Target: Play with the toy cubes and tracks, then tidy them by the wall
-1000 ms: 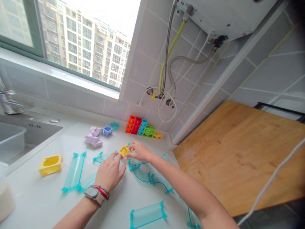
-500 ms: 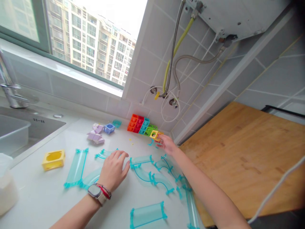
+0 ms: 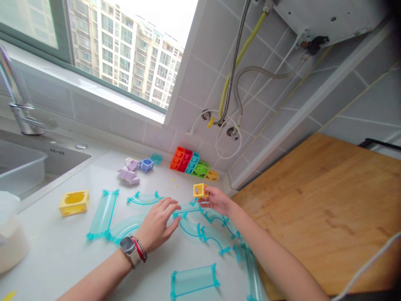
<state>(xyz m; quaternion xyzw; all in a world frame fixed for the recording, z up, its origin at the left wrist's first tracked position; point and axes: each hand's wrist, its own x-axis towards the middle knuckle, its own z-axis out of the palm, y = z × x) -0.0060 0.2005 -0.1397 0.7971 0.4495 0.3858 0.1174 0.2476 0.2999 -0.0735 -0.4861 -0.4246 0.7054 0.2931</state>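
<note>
My right hand (image 3: pixel 216 200) pinches a small yellow cube block (image 3: pixel 199 190) with a hole in its face, holding it in front of the lined-up blocks. Behind it, orange (image 3: pixel 177 158), red (image 3: pixel 184 161), blue (image 3: pixel 191 163) and green blocks (image 3: pixel 201 169) stand against the wall, with another yellow block (image 3: pixel 212 175) at their right end. My left hand (image 3: pixel 161 223), wearing a watch, hovers with fingers apart and nothing in them. Beneath and around it lie translucent teal track pieces, among them a curved one (image 3: pixel 144 198) and a straight one (image 3: pixel 188 210).
Lilac blocks (image 3: pixel 128 171) and a blue-violet cube (image 3: pixel 146 164) sit near the wall. A larger yellow block (image 3: pixel 74 202) is at left, near the sink (image 3: pixel 72 155). A wooden board (image 3: pixel 328 209) borders the right side. Hoses (image 3: pixel 233 71) hang on the wall.
My right hand has drawn the yellow cube away from the block row, toward me. My left hand has shifted slightly right. The camera view has tilted a little.
</note>
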